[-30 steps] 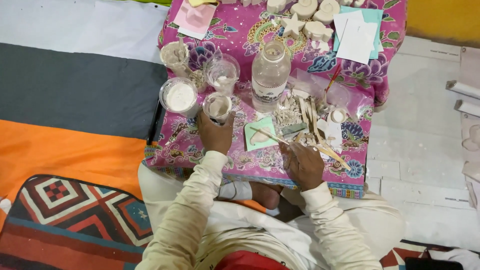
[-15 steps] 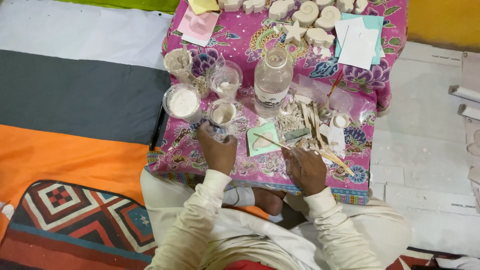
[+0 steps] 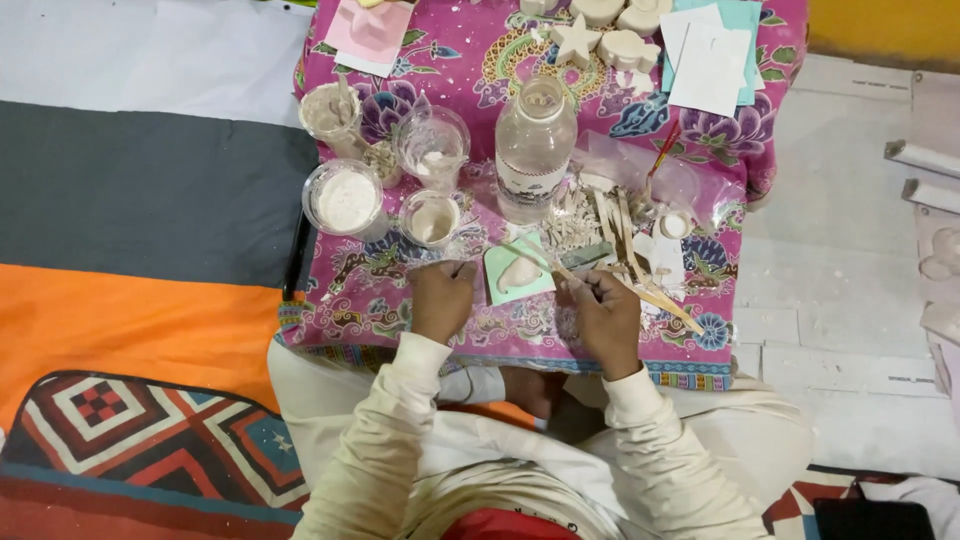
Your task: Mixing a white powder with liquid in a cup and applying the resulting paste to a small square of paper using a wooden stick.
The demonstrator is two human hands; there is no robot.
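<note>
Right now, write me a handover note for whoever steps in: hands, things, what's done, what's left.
Left hand: rests on the pink patterned cloth, at the left edge of the small green square mould; whether it grips the mould is unclear.
Right hand: fingers closed on a thin wooden stick, its tip over the mould.
Things: the mould lies between the hands with a pale white filling. Behind it stand a clear plastic bottle and small clear cups of white paste.
Done: mould holds filling.
Left: the stick is still at the filling; the mould is not set aside.
</note>
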